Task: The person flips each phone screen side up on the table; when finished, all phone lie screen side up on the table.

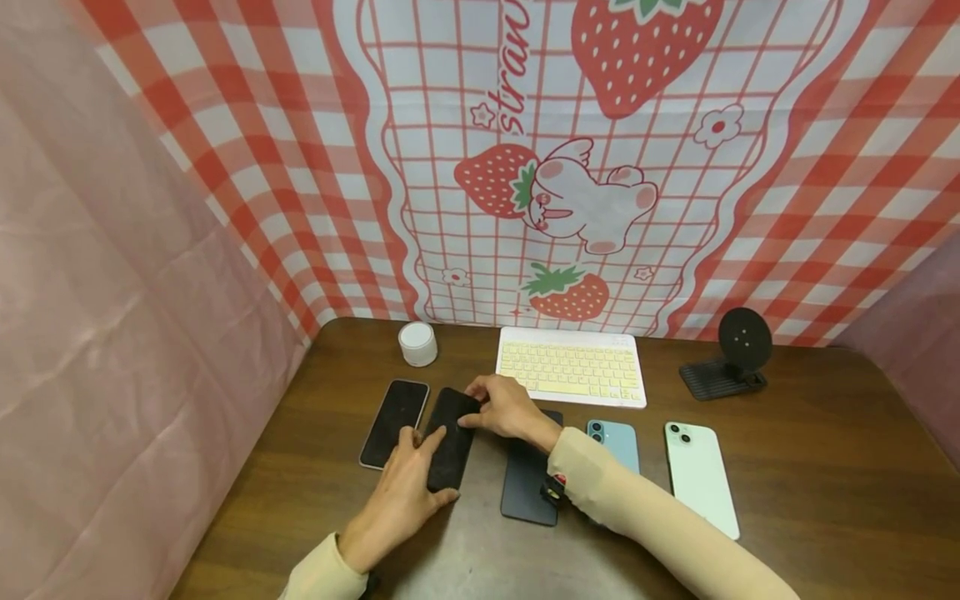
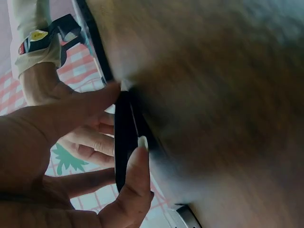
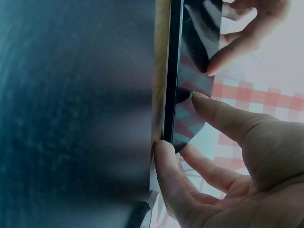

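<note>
A black smartphone [image 1: 452, 450] lies between both hands, left of the middle of the table. My left hand [image 1: 402, 482] grips it from the near left, fingertips along its left edge and thumb at the near right corner. From the far right, my right hand [image 1: 508, 408] pinches its top corner, one fingertip on the glossy black screen [image 3: 192, 116] and others at the edge. Seen edge-on in the left wrist view, the phone [image 2: 124, 142] sits between thumb and fingers. Just to its left is another dark-screened phone [image 1: 392, 425] with a light frame, close by the left fingers.
Under the right forearm lie a dark slab-like device [image 1: 528, 492] and a blue phone [image 1: 618, 442], partly covered. A pale green phone [image 1: 701, 479] is farther right. Along the back stand a white cylinder [image 1: 417, 344], a yellow-keyed keyboard [image 1: 570, 367] and a black stand [image 1: 731, 358].
</note>
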A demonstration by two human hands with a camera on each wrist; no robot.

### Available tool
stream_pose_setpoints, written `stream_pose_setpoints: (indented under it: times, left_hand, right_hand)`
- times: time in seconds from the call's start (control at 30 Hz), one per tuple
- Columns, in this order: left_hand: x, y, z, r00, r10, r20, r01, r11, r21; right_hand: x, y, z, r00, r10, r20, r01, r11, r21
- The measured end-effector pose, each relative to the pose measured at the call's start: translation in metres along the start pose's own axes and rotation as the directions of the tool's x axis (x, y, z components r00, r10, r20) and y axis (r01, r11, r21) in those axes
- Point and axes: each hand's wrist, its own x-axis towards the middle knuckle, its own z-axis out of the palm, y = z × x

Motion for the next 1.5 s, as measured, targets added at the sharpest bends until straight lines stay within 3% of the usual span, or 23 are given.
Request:
stream_pose_setpoints:
  times: [0.37,1.0,1.5]
  left_hand:
    - [0.001,0.007,0.004,0.994,-0.016,0.109,0.015,1.0,0.002]
    - [0.002,0.013,0.009,0.989,0.003,0.148,-0.026,0.987,0.156]
    - [0.005,0.008,0.009,0.989,0.089,0.12,-0.109,0.979,0.173]
  right_hand:
    - [-0.002,0.002,-0.002,1.0,-0.011,-0.011,0.01,1.0,-0.026]
    - [0.005,0.006,-0.006,0.999,0.03,0.012,-0.03,0.999,0.012]
    - [0.007,0.006,-0.006,1.0,0.008,0.002,-0.008,1.0,-0.011]
